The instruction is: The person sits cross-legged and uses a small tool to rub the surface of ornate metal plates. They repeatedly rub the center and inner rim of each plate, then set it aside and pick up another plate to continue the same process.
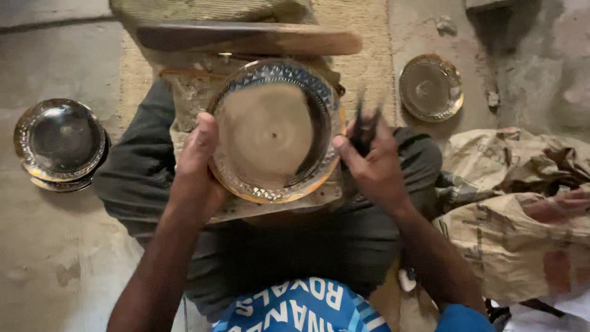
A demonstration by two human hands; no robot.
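Round metal plate in the middle of the frame, left hand fingers clamped on its rim, right hand fingers pinching a dark tool, stacked plates on the floor at left.

Bare concrete floor all round, stained and dusty. At far left, a stack of shiny embossed metal plates, dark in the middle. At upper right, one more metal plate lying alone, well apart from the stack. Under the legs, a woven straw mat. Across the top, a wooden plank. At right, crumpled brown paper sacks, heaped together, touching.
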